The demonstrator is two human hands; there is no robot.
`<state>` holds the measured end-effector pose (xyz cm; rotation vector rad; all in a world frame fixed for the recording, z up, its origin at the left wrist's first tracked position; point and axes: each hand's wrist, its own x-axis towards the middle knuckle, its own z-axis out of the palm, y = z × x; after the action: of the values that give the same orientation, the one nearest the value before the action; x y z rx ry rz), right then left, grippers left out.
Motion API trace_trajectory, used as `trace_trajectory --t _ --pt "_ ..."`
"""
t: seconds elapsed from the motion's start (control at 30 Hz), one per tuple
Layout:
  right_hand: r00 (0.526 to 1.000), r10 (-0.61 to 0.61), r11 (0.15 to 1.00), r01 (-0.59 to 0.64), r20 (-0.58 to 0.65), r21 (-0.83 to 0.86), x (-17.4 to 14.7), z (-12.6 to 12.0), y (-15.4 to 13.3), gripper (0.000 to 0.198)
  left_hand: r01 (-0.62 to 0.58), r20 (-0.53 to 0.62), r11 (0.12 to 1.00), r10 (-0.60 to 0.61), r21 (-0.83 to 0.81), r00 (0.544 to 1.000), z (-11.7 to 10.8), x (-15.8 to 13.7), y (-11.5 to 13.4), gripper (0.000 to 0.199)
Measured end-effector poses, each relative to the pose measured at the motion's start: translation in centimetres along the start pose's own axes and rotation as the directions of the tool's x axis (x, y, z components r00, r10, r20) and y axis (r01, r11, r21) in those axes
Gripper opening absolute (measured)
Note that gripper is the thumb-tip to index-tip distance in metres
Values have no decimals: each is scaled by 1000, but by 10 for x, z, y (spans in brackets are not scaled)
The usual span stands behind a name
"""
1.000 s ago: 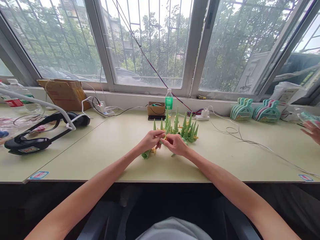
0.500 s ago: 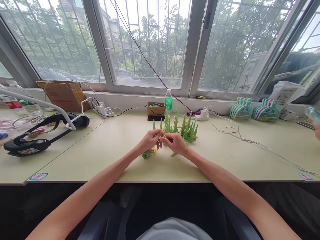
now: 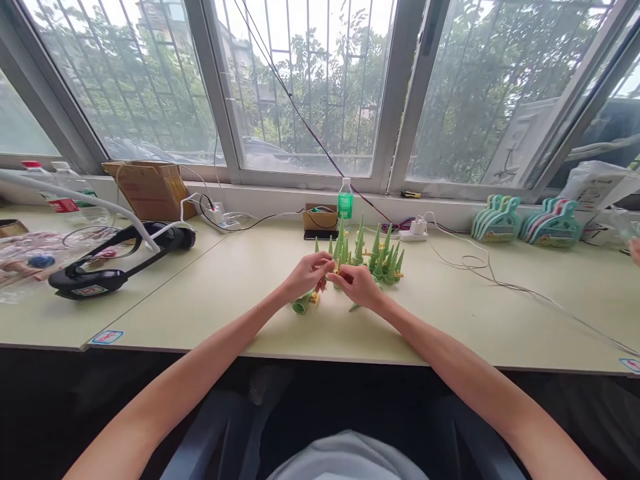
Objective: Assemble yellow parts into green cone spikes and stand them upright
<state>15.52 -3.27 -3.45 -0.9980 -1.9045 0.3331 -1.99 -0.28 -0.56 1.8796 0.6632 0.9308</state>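
green plastic, by the look of it, is massed at the centre of the frame, where pointed spikes (image 3: 360, 245) are stood mostly upright in a cluster on the pale table (image 3: 225, 300), just beyond the two hands. the thumb and forefinger of the right hand (image 3: 361, 285) are closed on a small yellow piece (image 3: 337, 272), which is held at the middle of the frame, in front of the cluster. the left hand (image 3: 304, 275) is held close against the same spot with its fingers bent inward; what is gripped by them cannot be told, since the contact is hidden. a little left of centre, below the left hand, a hollow green piece (image 3: 301, 306) is laid on its side, with a yellow fitting (image 3: 315, 298) just beside it. close two-handed fingertip work on the small yellow piece is judged to be the step in hand; whether it is joined to a green part cannot be seen. for the next move, a steady pinch and a firm counter-hold are probably called for.
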Motion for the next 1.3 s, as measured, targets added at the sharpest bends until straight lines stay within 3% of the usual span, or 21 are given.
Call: trace_trajectory --t 0.23,0.37,0.47,0.6,0.77,0.93,1.07,1.3 --pt "998 -1 997 6 71 -71 -2 0 -1 32 -65 -224 995 79 70 971 -19 4 16 38" --pt "989 -18 990 39 147 -137 -5 4 -3 16 -125 -254 988 143 86 956 -26 4 38 37" --pt "985 -76 981 101 153 -164 -7 8 -4 15 -140 -238 973 183 186 954 -29 6 47 34" --pt "981 -102 961 140 166 -237 -7 12 -6 23 -165 -208 903 264 397 942 -31 12 35 26" --pt "958 -79 920 176 275 -351 -8 15 -7 39 -163 -311 907 295 388 903 -31 16 7 21" --pt "943 -35 899 175 332 -402 -7 17 -5 43 -141 -232 929 230 343 945 -35 7 3 23" --pt "936 -52 907 191 349 -376 -6 17 -3 36 -102 -134 966 136 236 982 -40 3 5 24" --pt "942 -75 899 206 326 -387 -8 11 0 20 -50 0 995 50 90 999 -34 2 8 20"
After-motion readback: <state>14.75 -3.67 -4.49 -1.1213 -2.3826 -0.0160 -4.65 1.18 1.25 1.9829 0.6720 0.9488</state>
